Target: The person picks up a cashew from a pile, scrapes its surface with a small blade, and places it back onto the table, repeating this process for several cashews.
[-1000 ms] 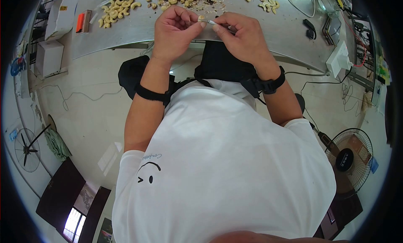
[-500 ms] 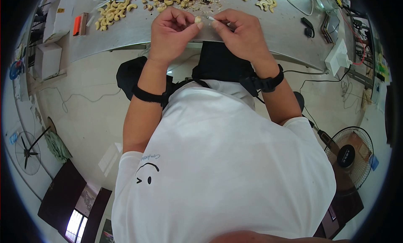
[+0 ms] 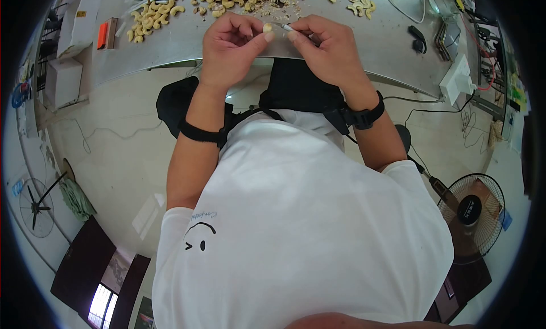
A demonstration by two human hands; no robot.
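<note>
Above the near edge of the grey metal tabletop (image 3: pixel 392 50), the bare left hand (image 3: pixel 230 51) has its fingers clamped on a rounded pale-yellow cashew (image 3: pixel 267 28), apparently leaving it exposed to the slim whitish metal-tipped tool (image 3: pixel 288 27) pinched by the fingers of the bare right hand (image 3: pixel 330 47).

Two hands (image 3: pixel 229 50) (image 3: pixel 330 47), one held cashew (image 3: pixel 267 28), one tool (image 3: pixel 288 27), two wristbands (image 3: pixel 199 133) (image 3: pixel 363 119), two fans (image 3: pixel 35 207) (image 3: pixel 469 210)

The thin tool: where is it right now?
In the head view, the thin tool is at top centre, pinched in the right hand, just right of the pale nut held in the left hand.
</note>
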